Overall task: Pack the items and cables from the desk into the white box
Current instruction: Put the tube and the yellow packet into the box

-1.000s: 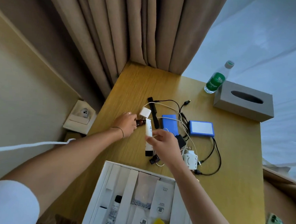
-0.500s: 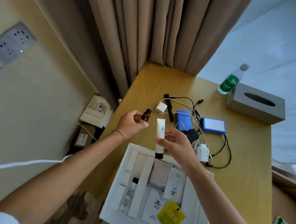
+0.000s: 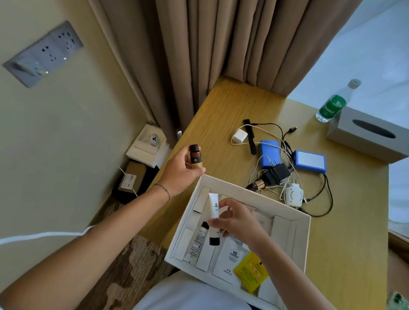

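Observation:
The white box (image 3: 304, 233) sits at the desk's near edge, with tubes, white sachets and a yellow sachet (image 3: 250, 271) inside. My right hand (image 3: 237, 219) pinches a white tube with a black cap (image 3: 213, 217) over the box's left compartments. Left of the box, above the desk edge, my left hand (image 3: 181, 171) holds a small dark brown bottle (image 3: 195, 154) upright. On the desk behind the box lie a tangle of cables (image 3: 324, 192), a black charger (image 3: 276, 174), two white plugs (image 3: 238, 136), two blue packs (image 3: 311, 161) and a black strap (image 3: 250, 139).
A grey tissue box (image 3: 368, 133) and a green-labelled water bottle (image 3: 330, 107) stand at the desk's far right. Curtains (image 3: 228, 49) hang behind. On the floor to the left sit a white open box (image 3: 147, 146) and a brown carton (image 3: 132, 178). A wall socket panel (image 3: 44, 52) is at upper left.
Both hands rose from the desk and came back toward me. The right hand carried the white tube down over the box; the left lifted the brown bottle beside the box.

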